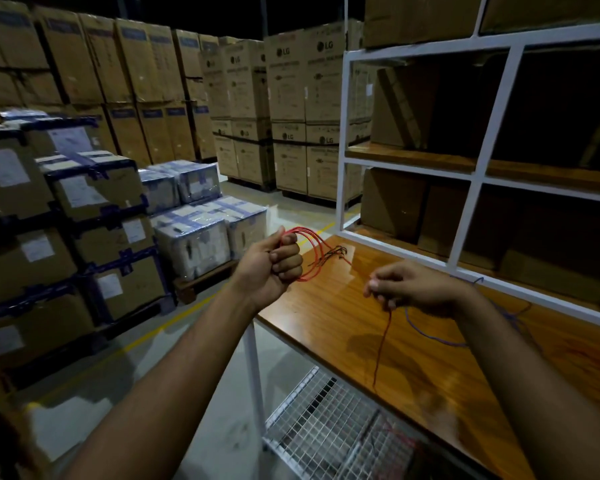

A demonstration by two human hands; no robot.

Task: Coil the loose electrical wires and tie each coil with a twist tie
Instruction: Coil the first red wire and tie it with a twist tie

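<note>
— Nearest to us, what lies low down?

— Two bare forearms reaching out, and under them a silver wire-mesh lower shelf (326, 427) below the glossy brown wooden bench (430, 358).

— And the left hand?

— That left hand (274, 268) is a closed fist, fingers curled tight round a coil of thin red electrical wire (312, 247). Several loops arc out to the right of the fist, above the bench's far left corner.

— The right hand?

— Held apart from the left, over the bench. On the right hand (409, 289) the fingertips pinch a loose red wire tail (383, 341) that hangs straight down toward the wood. Whether it joins the coil, I cannot tell.

— Anything else on the bench?

— One thin blue wire (430, 336) lies curved beside the right wrist, and a small tangle of dark thin strands (333, 253) lies beyond the red loops.

— Around it?

— At the back stands a white metal shelving frame (492, 116) holding brown cartons; stacked cardboard boxes (291, 98) fill the floor to the left.
</note>
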